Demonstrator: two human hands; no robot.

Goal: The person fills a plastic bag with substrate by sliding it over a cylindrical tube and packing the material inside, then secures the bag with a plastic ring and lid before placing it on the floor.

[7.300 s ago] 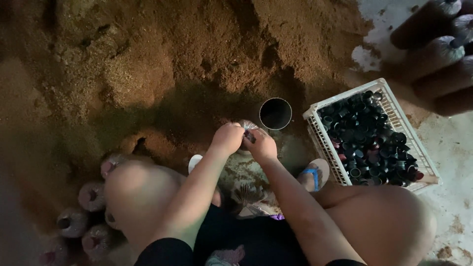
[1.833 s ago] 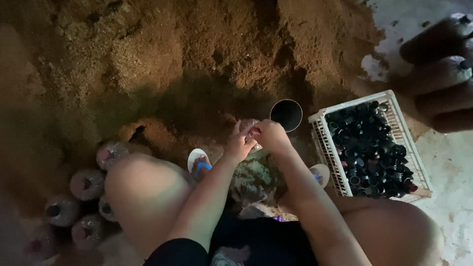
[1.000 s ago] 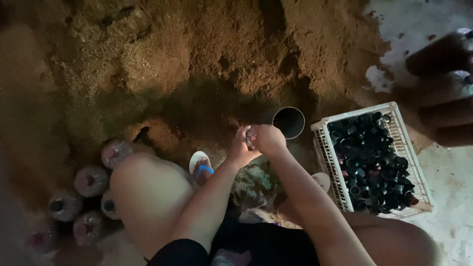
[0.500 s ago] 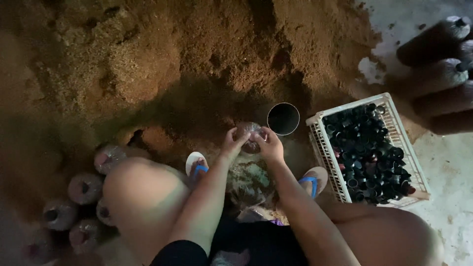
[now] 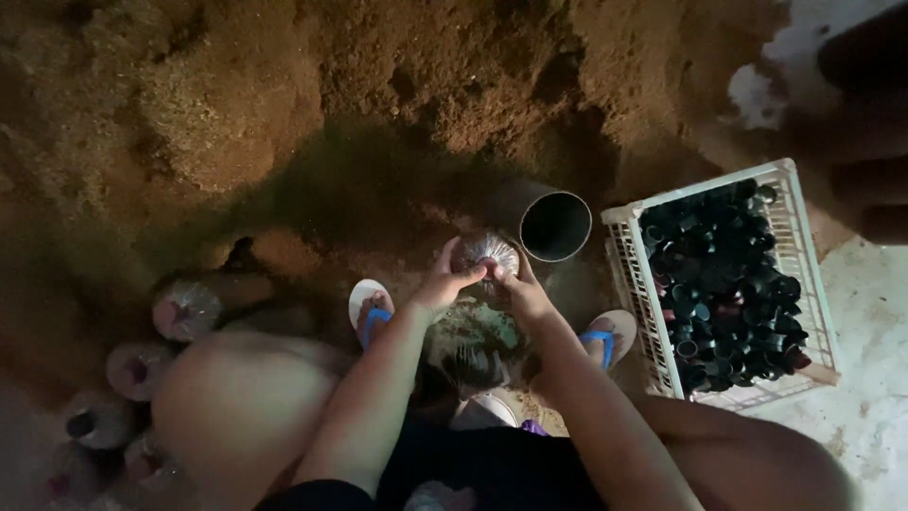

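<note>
Our knees: we crouch low, bare knees at the bottom edge, forearms running up between them.
Our feet: a sandal (image 5: 367, 305) with blue straps sits on the left foot, another sandal (image 5: 605, 333) on the right, both on the dirt.
Filled bags at left: several plastic-wrapped bags (image 5: 184, 308) lie on their sides just beside our left knee, their round mouths turned toward us.
Left hand: our left hand (image 5: 437, 286) cups the left side of the clear bag top (image 5: 484, 253), thumb raised along its edge and fingers curled onto the plastic.
Right hand: our right hand (image 5: 523, 291) pinches the gathered plastic from the right, fingertips closed on it.
Bag top: it stands between our two feet, held on both sides, so that the bunched centre rests right at the tips of both hands.
Metal tube: a dark open tube (image 5: 555, 225) stands just beyond the right fingers, near but apart from the bag.
Crate: a white slatted crate (image 5: 626, 274) full of black rings (image 5: 724, 274) sits to the right on the pale floor.
Heap: a brown sawdust mound (image 5: 312, 85) fills the far ground.
</note>
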